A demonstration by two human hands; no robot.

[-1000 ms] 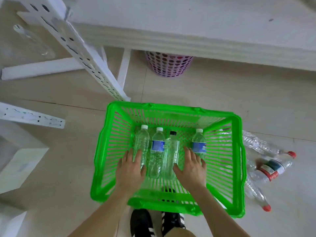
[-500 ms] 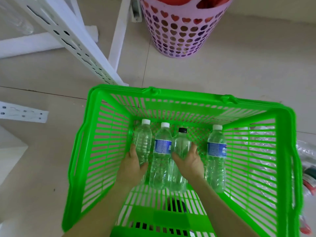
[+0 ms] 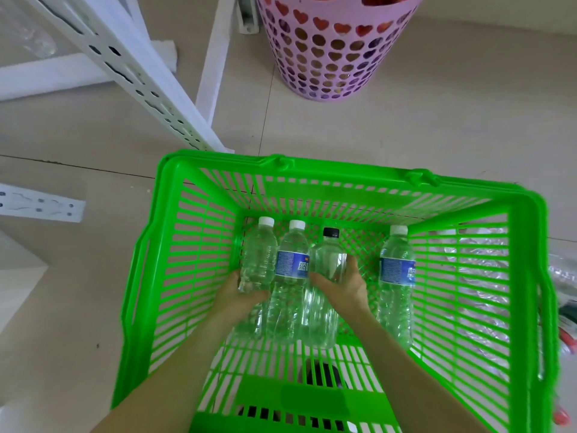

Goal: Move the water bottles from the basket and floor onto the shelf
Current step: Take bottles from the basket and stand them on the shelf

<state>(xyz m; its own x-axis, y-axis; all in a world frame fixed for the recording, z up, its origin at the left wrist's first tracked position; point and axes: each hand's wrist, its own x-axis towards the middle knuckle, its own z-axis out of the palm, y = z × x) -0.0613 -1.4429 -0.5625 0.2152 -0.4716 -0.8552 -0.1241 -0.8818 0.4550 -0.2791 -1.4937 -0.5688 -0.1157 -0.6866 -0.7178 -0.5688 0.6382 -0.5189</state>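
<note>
Your left hand [image 3: 242, 290] grips the unlabelled bottle [image 3: 257, 260]; your right hand [image 3: 342, 284] wraps the black-capped bottle [image 3: 324, 276], both inside the green basket [image 3: 343, 179]. Risk: the blue-labelled bottle [image 3: 290, 267] wedged between your hands may drag upward; smooth plastic could slip.

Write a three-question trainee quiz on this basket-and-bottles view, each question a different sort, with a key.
1. True or false: all four bottles in the green basket have white caps.
2. Multiple choice: the right hand grips which bottle? A) the black-capped bottle B) the far-right labelled bottle C) none
3. Fill in: the left hand holds the unlabelled bottle at the ____ end of the row.

Key: 1 false, since one cap is black; 2 A; 3 left.
</note>
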